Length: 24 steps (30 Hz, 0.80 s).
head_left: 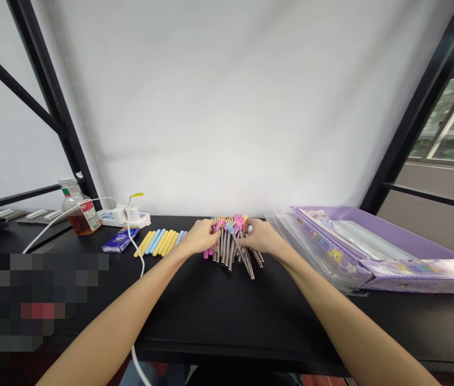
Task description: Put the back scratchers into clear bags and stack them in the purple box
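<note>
A bunch of thin metal rods with pink and blue hand-shaped ends lies fanned on the black desk, ends toward the wall. My left hand is at the left side of the bunch, its fingers closed on a pink stick. At the right side, my right hand has curled fingers among the coloured ends; a small light-blue piece shows between them, and what they grip is mostly hidden. One rod with a blue hand-shaped end lies crosswise over the others. Yellow and blue sticks form a row left of my left hand.
An open purple box with clear plastic wrap stands on the right. On the left are a blue packet, a white power strip, a bottle of brown liquid and a white cable crossing the desk.
</note>
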Each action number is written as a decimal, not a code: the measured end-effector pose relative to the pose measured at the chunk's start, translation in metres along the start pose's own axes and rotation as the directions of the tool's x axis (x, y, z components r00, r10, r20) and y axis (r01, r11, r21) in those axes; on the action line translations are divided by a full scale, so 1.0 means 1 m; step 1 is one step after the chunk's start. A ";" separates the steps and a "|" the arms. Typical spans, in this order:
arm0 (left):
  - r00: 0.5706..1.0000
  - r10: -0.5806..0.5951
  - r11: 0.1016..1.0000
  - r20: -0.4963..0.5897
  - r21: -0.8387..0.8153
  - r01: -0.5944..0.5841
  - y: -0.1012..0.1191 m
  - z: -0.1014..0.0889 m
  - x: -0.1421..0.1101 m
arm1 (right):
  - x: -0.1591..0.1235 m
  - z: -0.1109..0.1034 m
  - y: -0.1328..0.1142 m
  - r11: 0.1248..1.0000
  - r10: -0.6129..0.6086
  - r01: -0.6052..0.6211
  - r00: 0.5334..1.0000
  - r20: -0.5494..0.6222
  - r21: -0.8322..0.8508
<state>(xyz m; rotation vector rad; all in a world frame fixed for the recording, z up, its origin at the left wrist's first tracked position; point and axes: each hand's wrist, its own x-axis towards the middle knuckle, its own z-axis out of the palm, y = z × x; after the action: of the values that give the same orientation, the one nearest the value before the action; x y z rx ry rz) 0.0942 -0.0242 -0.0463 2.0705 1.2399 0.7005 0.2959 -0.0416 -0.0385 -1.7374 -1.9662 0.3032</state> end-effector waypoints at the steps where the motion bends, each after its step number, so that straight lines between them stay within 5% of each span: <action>1: 1.000 -0.019 1.000 0.018 -0.019 0.019 -0.003 0.001 0.001 | 0.000 -0.003 0.001 0.999 0.005 -0.005 1.000 -0.001 0.043; 6: 1.000 -0.007 0.994 0.004 0.107 0.006 -0.009 -0.001 0.000 | 0.002 -0.015 0.008 0.919 0.014 -0.030 0.999 0.045 0.393; 12: 0.994 0.004 0.934 -0.112 0.356 0.036 -0.004 -0.007 -0.003 | 0.003 -0.025 0.011 0.633 0.055 -0.083 0.997 0.062 0.770; 16: 0.965 0.210 0.920 -0.158 0.367 -0.140 0.004 -0.006 -0.004 | 0.003 -0.034 0.013 0.473 0.019 -0.104 0.994 0.108 0.875; 19: 0.937 0.337 0.900 -0.095 0.324 -0.291 0.014 -0.005 -0.009 | 0.003 -0.041 0.015 0.388 0.002 -0.022 1.000 0.023 0.922; 24: 0.942 0.336 0.922 -0.003 0.204 -0.329 0.024 -0.004 -0.017 | 0.004 -0.050 0.020 0.286 0.061 0.123 0.987 -0.146 0.950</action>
<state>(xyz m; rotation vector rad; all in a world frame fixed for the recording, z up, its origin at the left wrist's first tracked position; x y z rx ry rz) 0.0984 -0.0471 -0.0283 2.4826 1.0216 0.7950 0.3377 -0.0418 -0.0049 -0.8123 -1.1479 1.0641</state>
